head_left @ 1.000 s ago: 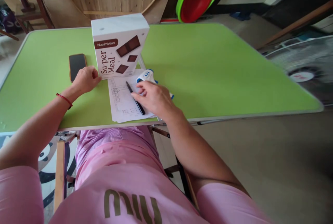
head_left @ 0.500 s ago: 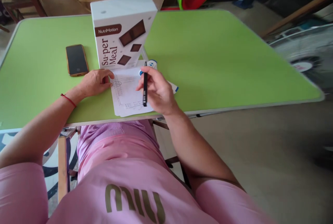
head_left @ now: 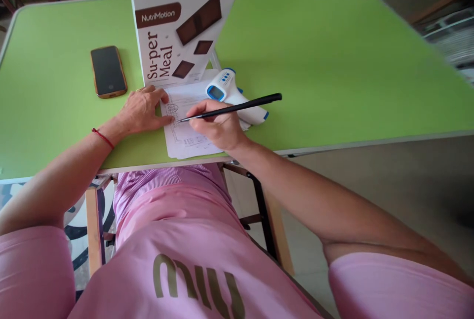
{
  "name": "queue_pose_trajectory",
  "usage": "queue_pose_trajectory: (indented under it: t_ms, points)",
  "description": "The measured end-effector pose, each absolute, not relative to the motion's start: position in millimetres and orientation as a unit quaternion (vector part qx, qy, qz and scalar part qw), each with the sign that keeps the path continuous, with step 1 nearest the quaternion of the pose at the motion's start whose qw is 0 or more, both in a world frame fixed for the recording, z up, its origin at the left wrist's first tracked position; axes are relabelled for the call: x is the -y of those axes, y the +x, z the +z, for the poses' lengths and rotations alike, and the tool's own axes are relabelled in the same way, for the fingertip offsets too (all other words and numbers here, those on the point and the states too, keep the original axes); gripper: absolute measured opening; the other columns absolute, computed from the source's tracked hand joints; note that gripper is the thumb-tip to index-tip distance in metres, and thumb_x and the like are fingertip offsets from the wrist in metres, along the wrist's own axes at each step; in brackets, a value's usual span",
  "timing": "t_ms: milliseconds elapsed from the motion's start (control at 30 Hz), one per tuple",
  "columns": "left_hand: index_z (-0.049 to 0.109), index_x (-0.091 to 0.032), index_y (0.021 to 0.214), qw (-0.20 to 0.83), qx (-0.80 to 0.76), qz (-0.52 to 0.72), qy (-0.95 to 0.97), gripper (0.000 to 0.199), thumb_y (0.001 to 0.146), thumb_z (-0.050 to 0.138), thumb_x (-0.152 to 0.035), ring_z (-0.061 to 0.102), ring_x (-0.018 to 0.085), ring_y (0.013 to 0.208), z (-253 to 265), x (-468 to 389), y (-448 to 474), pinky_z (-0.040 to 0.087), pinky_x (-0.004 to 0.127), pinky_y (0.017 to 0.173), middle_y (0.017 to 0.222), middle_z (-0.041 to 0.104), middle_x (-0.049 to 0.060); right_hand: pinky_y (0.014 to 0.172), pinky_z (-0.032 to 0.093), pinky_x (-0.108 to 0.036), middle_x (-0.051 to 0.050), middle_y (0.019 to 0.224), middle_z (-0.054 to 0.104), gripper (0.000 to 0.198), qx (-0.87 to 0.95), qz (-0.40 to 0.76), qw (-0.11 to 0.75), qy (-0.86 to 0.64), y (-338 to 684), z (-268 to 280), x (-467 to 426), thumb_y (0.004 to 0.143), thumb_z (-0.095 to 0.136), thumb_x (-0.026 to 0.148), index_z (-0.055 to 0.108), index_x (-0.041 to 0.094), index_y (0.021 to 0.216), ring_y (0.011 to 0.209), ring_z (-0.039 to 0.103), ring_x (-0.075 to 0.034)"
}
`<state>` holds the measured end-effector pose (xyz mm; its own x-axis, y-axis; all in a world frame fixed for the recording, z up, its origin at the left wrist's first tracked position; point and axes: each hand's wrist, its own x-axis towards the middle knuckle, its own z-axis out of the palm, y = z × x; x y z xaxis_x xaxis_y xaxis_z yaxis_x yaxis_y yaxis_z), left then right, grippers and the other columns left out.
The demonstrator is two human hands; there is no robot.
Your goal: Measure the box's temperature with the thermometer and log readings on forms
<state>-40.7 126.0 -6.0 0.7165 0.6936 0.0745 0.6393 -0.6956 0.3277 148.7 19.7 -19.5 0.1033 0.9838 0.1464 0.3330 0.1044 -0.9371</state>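
So the right hand (head_left: 218, 129) has its fingers pinched around a slim black pen (head_left: 229, 108), tip touching the printed white paper sheet (head_left: 185, 136) on the green table (head_left: 333, 62). Left hand (head_left: 142, 110) rests flat, fingers open, pinning the sheet's edge. Can't tell how much is written yet.

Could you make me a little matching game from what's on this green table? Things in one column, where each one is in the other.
Things:
1. pen
2. phone
3. thermometer
4. Super Meal box

Places:
A. lying flat, left of the box
B. standing upright behind the paper
C. gripped in the right hand, tip on the paper
D. lying on the paper's right edge

Pairs: 1-C, 2-A, 3-D, 4-B
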Motion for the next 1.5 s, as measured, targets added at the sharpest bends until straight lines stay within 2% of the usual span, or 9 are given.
queue_pose_trajectory:
  t_ms: [133, 300, 500, 733, 1200, 1500]
  points:
    - [0.066, -0.016, 0.112, 0.138, -0.366, 0.095, 0.915, 0.049, 0.076, 0.074, -0.049, 0.063, 0.031, 0.099, -6.4, -124.3, -38.3, 0.048, 0.047, 0.095, 0.098, 0.064, 0.009, 0.053, 0.042, -0.03, 0.002, 0.06, 0.058, 0.014, 0.6, 0.3, 0.449, -0.59, 142.8, -20.5, -15.5, 0.068, 0.061, 0.039, 0.059, 0.025, 0.07, 0.054, 0.046, -0.013]
    - [0.065, -0.016, 0.113, 0.144, -0.376, 0.082, 0.912, 0.052, 0.075, 0.076, -0.05, 0.063, 0.03, 0.098, -3.1, -121.7, -36.2, 0.047, 0.048, 0.097, 0.101, 0.063, 0.009, 0.06, 0.047, -0.032, 0.001, 0.062, 0.06, 0.015, 0.626, 0.268, 0.438, -0.587, 143.2, -22.1, -13.1, 0.072, 0.059, 0.039, 0.062, 0.025, 0.069, 0.058, 0.052, -0.015]
    - [0.065, -0.016, 0.115, 0.138, -0.376, 0.077, 0.913, 0.055, 0.074, 0.076, -0.051, 0.063, 0.031, 0.1, -2.2, -120.3, -36.0, 0.047, 0.048, 0.095, 0.104, 0.063, 0.011, 0.062, 0.049, -0.03, 0.001, 0.064, 0.065, 0.008, 0.64, 0.261, 0.421, -0.588, 143.2, -23.6, -13.7, 0.074, 0.064, 0.03, 0.065, 0.023, 0.069, 0.061, 0.056, -0.015]
    - [0.065, -0.018, 0.111, 0.137, -0.372, 0.094, 0.913, 0.053, 0.072, 0.078, -0.052, 0.062, 0.03, 0.1, -6.2, -123.0, -36.6, 0.048, 0.046, 0.095, 0.101, 0.063, 0.009, 0.061, 0.048, -0.029, 0.002, 0.065, 0.065, 0.008, 0.644, 0.271, 0.405, -0.59, 144.0, -23.6, -14.0, 0.076, 0.065, 0.03, 0.066, 0.023, 0.071, 0.061, 0.057, -0.014]
    - [0.065, -0.017, 0.113, 0.141, -0.375, 0.086, 0.912, 0.052, 0.073, 0.077, -0.049, 0.063, 0.03, 0.098, -2.9, -121.8, -36.9, 0.048, 0.045, 0.093, 0.103, 0.065, 0.01, 0.06, 0.049, -0.03, 0.001, 0.063, 0.065, 0.009, 0.653, 0.264, 0.412, -0.578, 143.5, -23.0, -13.7, 0.075, 0.063, 0.031, 0.062, 0.024, 0.069, 0.058, 0.054, -0.014]
    - [0.065, -0.016, 0.117, 0.133, -0.391, 0.059, 0.909, 0.055, 0.074, 0.075, -0.049, 0.063, 0.032, 0.103, 1.8, -119.5, -34.9, 0.047, 0.045, 0.095, 0.107, 0.065, 0.012, 0.053, 0.046, -0.026, 0.003, 0.061, 0.065, 0.01, 0.682, 0.243, 0.456, -0.518, 148.2, -34.8, -18.5, 0.077, 0.064, 0.03, 0.062, 0.023, 0.07, 0.054, 0.053, -0.012]
